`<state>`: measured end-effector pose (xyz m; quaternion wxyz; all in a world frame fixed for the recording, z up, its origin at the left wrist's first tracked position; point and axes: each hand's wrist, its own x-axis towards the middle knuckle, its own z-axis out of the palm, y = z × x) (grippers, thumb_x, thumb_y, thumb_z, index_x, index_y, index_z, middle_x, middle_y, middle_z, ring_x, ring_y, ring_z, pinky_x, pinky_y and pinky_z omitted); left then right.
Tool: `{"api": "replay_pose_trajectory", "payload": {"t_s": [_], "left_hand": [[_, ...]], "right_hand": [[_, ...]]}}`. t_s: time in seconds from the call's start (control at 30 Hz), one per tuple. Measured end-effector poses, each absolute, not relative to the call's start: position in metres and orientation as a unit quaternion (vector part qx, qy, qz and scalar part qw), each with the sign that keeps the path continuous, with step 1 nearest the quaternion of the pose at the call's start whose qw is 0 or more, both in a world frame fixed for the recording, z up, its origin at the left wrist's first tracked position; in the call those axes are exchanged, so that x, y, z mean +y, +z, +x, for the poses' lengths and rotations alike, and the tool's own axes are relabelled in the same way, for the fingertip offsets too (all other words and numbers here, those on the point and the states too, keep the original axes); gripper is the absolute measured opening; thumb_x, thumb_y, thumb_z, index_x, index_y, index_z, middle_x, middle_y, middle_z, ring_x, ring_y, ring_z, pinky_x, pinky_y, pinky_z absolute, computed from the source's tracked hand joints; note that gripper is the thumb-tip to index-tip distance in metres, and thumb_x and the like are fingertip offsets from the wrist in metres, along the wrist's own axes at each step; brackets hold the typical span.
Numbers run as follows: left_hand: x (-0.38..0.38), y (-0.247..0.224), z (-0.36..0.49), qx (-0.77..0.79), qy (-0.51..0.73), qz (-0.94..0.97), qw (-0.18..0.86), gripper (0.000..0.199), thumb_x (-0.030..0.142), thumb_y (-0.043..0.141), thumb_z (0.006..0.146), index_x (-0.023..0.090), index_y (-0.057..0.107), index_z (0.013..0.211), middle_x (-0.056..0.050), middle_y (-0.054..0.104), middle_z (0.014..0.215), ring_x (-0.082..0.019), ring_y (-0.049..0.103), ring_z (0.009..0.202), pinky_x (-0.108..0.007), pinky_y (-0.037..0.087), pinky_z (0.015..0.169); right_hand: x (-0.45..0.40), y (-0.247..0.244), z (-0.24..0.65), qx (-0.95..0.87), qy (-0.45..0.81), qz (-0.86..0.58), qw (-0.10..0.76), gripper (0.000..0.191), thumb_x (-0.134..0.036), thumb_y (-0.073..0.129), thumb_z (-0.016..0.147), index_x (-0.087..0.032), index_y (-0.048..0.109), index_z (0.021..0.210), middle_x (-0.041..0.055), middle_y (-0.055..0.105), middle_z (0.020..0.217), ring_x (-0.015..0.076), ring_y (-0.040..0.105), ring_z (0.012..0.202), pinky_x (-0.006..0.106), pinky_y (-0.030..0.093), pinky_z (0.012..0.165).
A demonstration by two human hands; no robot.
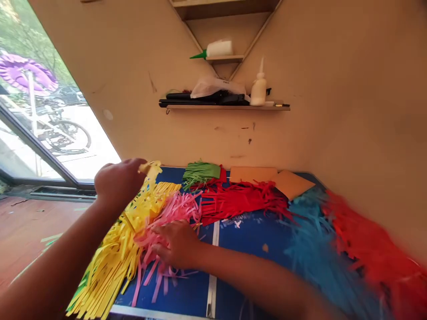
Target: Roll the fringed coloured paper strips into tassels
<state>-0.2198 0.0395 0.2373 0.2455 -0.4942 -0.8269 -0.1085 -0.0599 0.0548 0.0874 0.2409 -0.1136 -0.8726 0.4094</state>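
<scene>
The right hand (pixel 176 244) lies open on the pink paper fringe (pixel 180 206), fingers spread, pressing it against the blue table (pixel 250 235). The left hand (pixel 118 182) is raised at the top end of the yellow fringe (pixel 113 253); its fingers are hidden behind the knuckles, so I can't tell whether it grips. Red fringe (pixel 240 200) lies beyond; the far-right strips (pixel 373 249) are blurred.

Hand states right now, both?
Left hand: closed, holding the yellow paper fringe.
Right hand: open, pressing on the pink paper fringe, not gripping.
</scene>
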Motion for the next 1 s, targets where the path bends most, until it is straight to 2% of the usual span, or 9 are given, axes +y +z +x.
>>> {"api": "replay_pose_trajectory", "payload": {"t_s": [0.1,0.17,0.27,0.47,0.63,0.73,0.8,0.9,1.0], "left_hand": [[0.039,0.218,-0.169,-0.771,-0.065,-0.580,0.255,0.041,0.037,0.035,0.097,0.019,0.069,0.112,-0.009,0.068,0.085,-0.027,0.063,0.085,-0.047,0.040,0.086],[0.035,0.191,-0.134,-0.738,-0.064,-0.616,0.268,0.035,0.030,0.041,0.094,0.021,0.072,0.106,-0.010,0.068,0.082,-0.030,0.062,0.087,-0.047,0.040,0.084],[0.022,0.136,-0.090,-0.660,-0.153,-0.645,0.353,0.029,0.022,0.050,0.089,0.021,0.071,0.110,-0.016,0.066,0.123,-0.036,0.056,0.115,-0.049,0.039,0.094],[-0.003,0.037,-0.021,-0.577,-0.217,-0.726,0.304,0.038,0.017,0.047,0.088,0.021,0.058,0.124,-0.012,0.063,0.135,-0.030,0.057,0.123,-0.046,0.039,0.099],[-0.011,-0.004,0.007,-0.516,-0.196,-0.795,0.253,0.045,0.008,0.041,0.085,0.018,0.061,0.123,-0.010,0.065,0.132,-0.028,0.060,0.122,-0.047,0.034,0.107],[-0.011,-0.020,0.015,-0.476,-0.180,-0.830,0.230,0.047,0.006,0.042,0.080,0.017,0.066,0.119,-0.011,0.067,0.129,-0.027,0.062,0.119,-0.044,0.039,0.103],[-0.010,-0.025,0.023,-0.474,-0.169,-0.840,0.201,0.044,0.009,0.044,0.080,0.016,0.068,0.117,-0.013,0.068,0.127,-0.027,0.064,0.117,-0.042,0.045,0.098],[-0.009,-0.023,0.034,-0.499,-0.145,-0.843,0.139,0.045,0.010,0.047,0.079,0.017,0.068,0.119,-0.012,0.068,0.128,-0.028,0.064,0.117,-0.041,0.049,0.094],[-0.007,-0.016,0.035,-0.511,-0.126,-0.847,0.074,0.048,0.006,0.046,0.078,0.018,0.069,0.118,-0.009,0.070,0.125,-0.026,0.063,0.118,-0.039,0.049,0.095]], "right_hand": [[0.051,0.097,-0.042,-0.670,0.670,-0.159,0.278,0.044,-0.057,0.043,0.096,-0.022,0.064,0.113,0.0029,0.065,0.088,0.0173,0.061,0.074,0.031,0.049,0.072],[0.051,0.094,-0.028,-0.486,0.813,-0.166,0.276,0.054,-0.067,0.037,0.094,-0.020,0.064,0.094,-0.0009,0.054,0.069,0.0118,0.047,0.053,0.024,0.041,0.053],[0.048,0.075,0.002,-0.241,0.905,-0.156,0.313,0.051,-0.072,0.057,0.081,-0.021,0.061,0.083,-0.0035,0.047,0.060,0.0104,0.039,0.048,0.021,0.033,0.047],[0.042,0.032,0.073,-0.154,0.874,-0.133,0.442,0.063,-0.075,0.053,0.076,-0.022,0.066,0.107,0.0097,0.070,0.094,0.0284,0.065,0.090,0.039,0.053,0.068],[0.078,0.037,0.183,-0.106,0.797,-0.222,0.552,0.037,-0.055,0.061,0.081,-0.025,0.061,0.102,0.0054,0.070,0.110,0.0270,0.066,0.103,0.048,0.054,0.086],[0.082,0.046,0.258,-0.182,0.624,-0.409,0.640,0.038,-0.048,0.065,0.081,-0.021,0.059,0.107,0.0096,0.069,0.111,0.0280,0.064,0.108,0.050,0.051,0.092],[0.069,0.049,0.283,-0.301,0.360,-0.532,0.705,0.042,-0.045,0.064,0.083,-0.021,0.057,0.117,0.0108,0.066,0.117,0.0275,0.061,0.115,0.048,0.048,0.098],[0.039,0.041,0.271,-0.680,0.130,-0.465,0.552,0.051,-0.038,0.066,0.084,-0.024,0.052,0.131,0.0108,0.061,0.132,0.0265,0.055,0.125,0.048,0.038,0.110],[0.026,0.019,0.236,-0.893,0.186,-0.299,0.279,0.054,-0.032,0.066,0.080,-0.020,0.053,0.131,0.0131,0.061,0.134,0.0265,0.060,0.122,0.051,0.029,0.116]]}}
